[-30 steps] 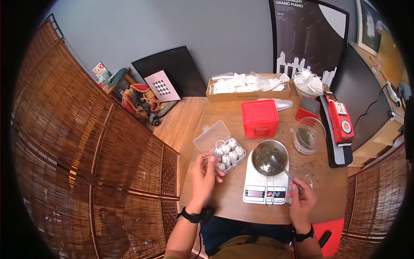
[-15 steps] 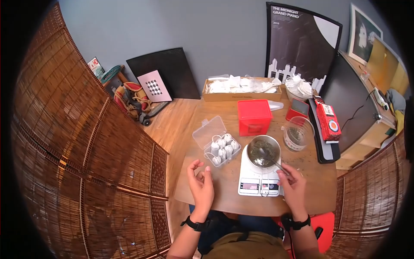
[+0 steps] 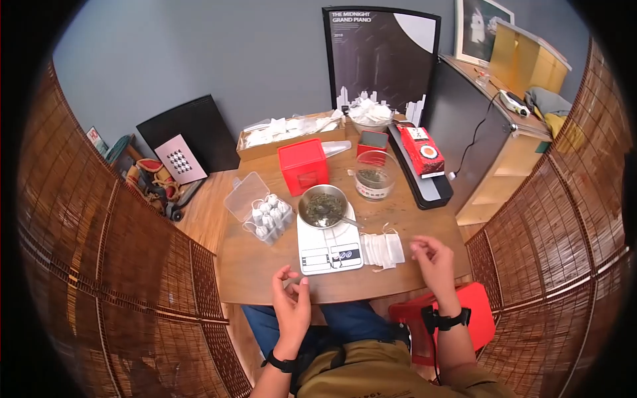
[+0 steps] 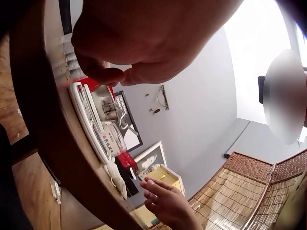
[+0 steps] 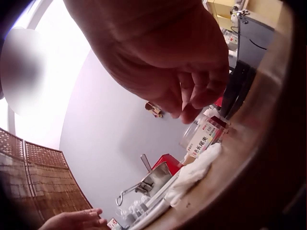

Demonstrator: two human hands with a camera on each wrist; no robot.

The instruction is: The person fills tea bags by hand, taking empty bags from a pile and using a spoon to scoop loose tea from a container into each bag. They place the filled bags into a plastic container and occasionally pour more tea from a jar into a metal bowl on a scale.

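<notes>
Two hands show in the head view, loosely curled and seemingly empty: the left hand (image 3: 292, 310) near the front of the table (image 3: 245, 278), the right hand (image 3: 436, 264) near flat white pouches (image 3: 393, 247). The right has let go of the spoon (image 3: 350, 221), which now leans in the metal pan (image 3: 324, 190) of dried leaves (image 3: 322, 207) on the scale (image 3: 312, 244); scooping looks paused. Left wrist view: thumb and fingertip nearly meet, nothing visible between. Right wrist view: bent fingers, barely parted, show no pouch; the pan stands beyond
</notes>
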